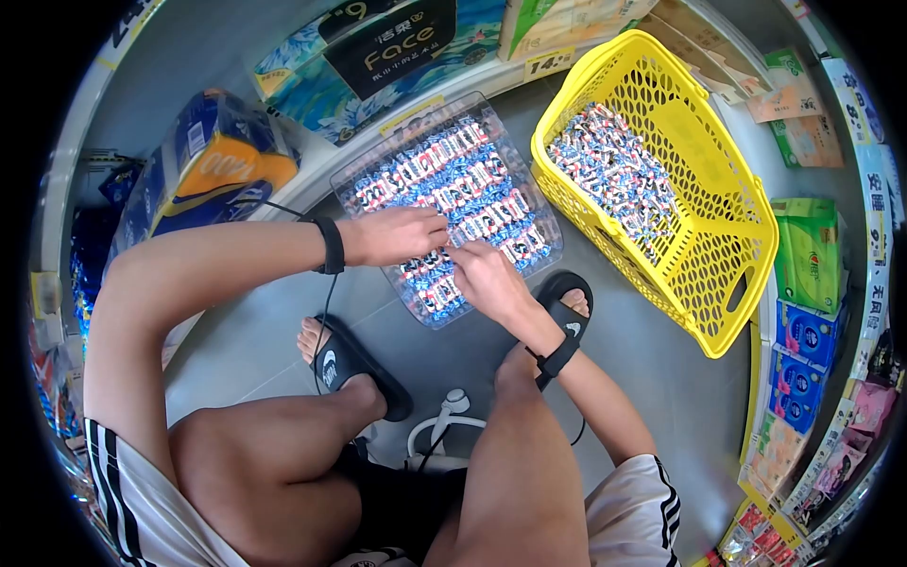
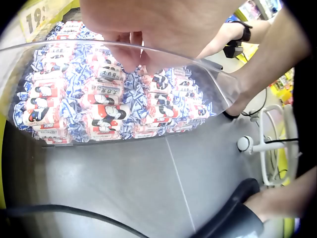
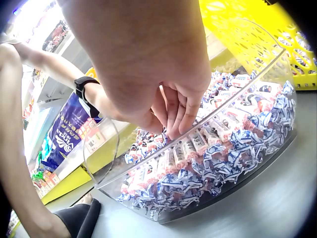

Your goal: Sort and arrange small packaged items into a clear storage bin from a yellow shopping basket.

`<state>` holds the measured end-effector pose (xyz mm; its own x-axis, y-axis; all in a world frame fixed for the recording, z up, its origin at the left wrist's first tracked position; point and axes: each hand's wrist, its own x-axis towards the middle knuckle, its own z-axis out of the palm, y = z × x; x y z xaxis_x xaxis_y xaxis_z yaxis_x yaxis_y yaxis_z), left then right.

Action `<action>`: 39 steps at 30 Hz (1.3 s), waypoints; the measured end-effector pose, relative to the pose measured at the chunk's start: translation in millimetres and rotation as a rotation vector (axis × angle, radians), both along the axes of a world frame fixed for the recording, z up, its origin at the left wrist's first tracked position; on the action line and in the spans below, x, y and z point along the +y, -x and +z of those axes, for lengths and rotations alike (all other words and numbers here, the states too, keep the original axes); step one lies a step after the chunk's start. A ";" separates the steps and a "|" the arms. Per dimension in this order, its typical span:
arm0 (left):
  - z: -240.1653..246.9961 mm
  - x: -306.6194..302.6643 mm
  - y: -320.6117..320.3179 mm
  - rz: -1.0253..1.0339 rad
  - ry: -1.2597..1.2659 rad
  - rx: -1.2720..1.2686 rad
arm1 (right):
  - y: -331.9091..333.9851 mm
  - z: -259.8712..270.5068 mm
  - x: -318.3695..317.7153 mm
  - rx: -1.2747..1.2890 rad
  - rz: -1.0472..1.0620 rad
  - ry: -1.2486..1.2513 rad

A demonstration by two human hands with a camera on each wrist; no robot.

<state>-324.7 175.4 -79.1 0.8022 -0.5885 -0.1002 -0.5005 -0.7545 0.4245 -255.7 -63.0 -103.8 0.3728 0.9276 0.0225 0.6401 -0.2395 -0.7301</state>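
Wrapped candies in blue, white and red lie in rows in a clear plastic bin (image 1: pixel 551 253) on the floor. Over the middle rows, the left hand (image 1: pixel 397 236) and right hand (image 1: pixel 489 279) nearly meet at the fingertips. In the left wrist view the left hand (image 2: pixel 163 29) bends its fingers down behind the bin's clear rim (image 2: pixel 64 43), above the candies (image 2: pixel 104 94). The right wrist view has the right hand (image 3: pixel 153 64) with fingers curled together and tips down at the candies (image 3: pixel 198 141). Whether either hand pinches a candy is hidden.
A yellow perforated basket (image 1: pixel 727 274) with loose candies (image 1: pixel 614 170) stands right of the bin. Shelves with tissue packs (image 1: pixel 808 255) curve along the right; a blue pack (image 1: pixel 213 156) stands left. Sandaled feet (image 1: pixel 354 369) flank the bin's near side, with a white-framed object (image 1: pixel 453 402) between the legs.
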 end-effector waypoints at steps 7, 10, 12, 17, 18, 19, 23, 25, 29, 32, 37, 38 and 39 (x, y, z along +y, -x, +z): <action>0.4 -0.5 -0.8 -0.013 -0.013 0.041 | 2.5 0.3 1.4 0.111 -0.029 0.012; -2.0 -1.3 -1.3 -0.025 -0.020 0.039 | 1.6 -0.7 0.9 0.114 -0.041 0.024; -2.3 -1.4 -1.8 -0.022 0.002 0.014 | 0.7 -3.4 -0.1 0.086 -0.032 0.019; -4.1 -1.3 -1.6 -0.015 0.007 0.001 | 1.3 -4.0 -2.0 0.051 -0.016 0.024; -3.8 -1.9 -2.4 -0.017 0.006 -0.004 | 1.5 -4.4 -2.1 0.039 -0.022 0.009; -3.7 -2.3 -2.8 -0.019 0.005 -0.006 | 1.4 -4.9 -2.5 0.027 -0.028 -0.007; 1.6 -7.4 -5.7 0.025 0.033 -0.006 | -4.2 1.1 -7.6 -0.008 -0.045 -0.057; 12.5 -15.9 -9.3 0.034 0.047 -0.008 | -10.2 13.4 -11.8 0.015 -0.055 -0.070; 32.8 -37.3 -17.4 0.107 0.134 -0.011 | -21.3 41.7 -29.3 -0.019 -0.078 0.011; 56.1 -62.3 -26.1 0.152 0.250 0.013 | -33.7 69.2 -51.1 -0.060 -0.074 0.011; 93.4 -99.0 -57.4 0.153 0.340 0.024 | -58.3 129.0 -85.9 -0.083 -0.121 0.033; 102.8 -105.4 -65.9 0.166 0.373 0.010 | -63.2 138.7 -92.4 -0.080 -0.149 0.045; 110.6 -112.4 -74.4 0.180 0.407 -0.001 | -67.7 147.3 -99.2 -0.075 -0.175 0.057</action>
